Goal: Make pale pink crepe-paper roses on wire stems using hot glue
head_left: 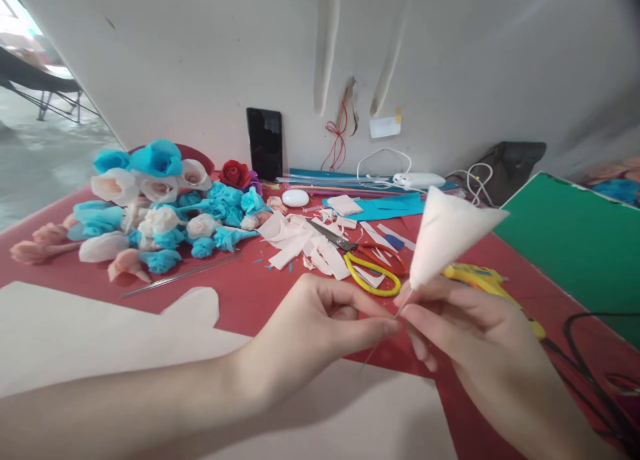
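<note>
A pale paper flower (436, 237), cone-shaped and flaring at the top, leans to the right on a thin wire stem (370, 359). Thumb and forefinger of my left hand (325, 330) pinch the wire a little below the flower. Just under the cone, my right hand (465, 320) has its fingers closed around the top of the stem; some fingertips are hidden behind it. Behind the hands lie scissors (373, 273) with yellow and red handles. A yellow glue gun (475, 273) lies partly hidden behind my right hand.
Blue, white and pink paper flowers (165, 227) are heaped at the left. Paper scraps (307, 243) lie mid-table, with pale sheets (125, 333) in front. A phone (265, 143) leans against the wall. A green board (575, 247) and black cables (580, 360) are at the right.
</note>
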The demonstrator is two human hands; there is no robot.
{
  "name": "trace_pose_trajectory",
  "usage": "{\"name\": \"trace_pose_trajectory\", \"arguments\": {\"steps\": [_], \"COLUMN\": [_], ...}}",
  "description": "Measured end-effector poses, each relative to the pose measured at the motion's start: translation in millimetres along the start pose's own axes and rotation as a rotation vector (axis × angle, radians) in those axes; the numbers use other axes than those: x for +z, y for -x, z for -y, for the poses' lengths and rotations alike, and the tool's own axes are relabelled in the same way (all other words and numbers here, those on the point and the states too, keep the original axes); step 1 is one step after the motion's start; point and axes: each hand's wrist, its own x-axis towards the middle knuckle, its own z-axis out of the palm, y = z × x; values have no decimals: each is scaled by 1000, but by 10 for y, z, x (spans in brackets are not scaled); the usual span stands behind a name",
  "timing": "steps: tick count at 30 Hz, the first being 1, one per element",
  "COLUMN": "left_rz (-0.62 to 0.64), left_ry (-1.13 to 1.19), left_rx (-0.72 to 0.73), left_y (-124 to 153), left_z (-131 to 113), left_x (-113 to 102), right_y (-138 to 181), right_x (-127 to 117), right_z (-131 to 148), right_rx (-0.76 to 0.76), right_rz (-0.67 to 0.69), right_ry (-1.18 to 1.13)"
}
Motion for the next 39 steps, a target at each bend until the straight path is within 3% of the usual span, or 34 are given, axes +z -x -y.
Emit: {"name": "trace_pose_trajectory", "arguments": {"steps": [4,8,13,21,29,33,36,39], "left_rz": [-26,-52,-7,164,-66,-15,-22,-49], "left_ry": [-66,68,215,249,-70,-335,-423,-349], "left_rx": [52,135,279,339,268,264,368,508], "left_y": [2,9,35,41,34,45,57,68], "left_z": [-4,-8,12,-38,-107,-111,-111,-110], "left_x": [1,-22,-51,-76,-27,-44,-64,-78], "right_y": [26,41,20,88,77,28,7,0], "right_x": [-1,-11,19,49,55,81,95,97], "right_z": [3,-15,-12,-28,-1,20,30,38], "right_rx": [32,99,193,251,210,155,127,122], "right_rz": [27,49,107,184,191,148,142,151], "right_ry": [-44,-123,-212,-230,-69,41,61,68]}}
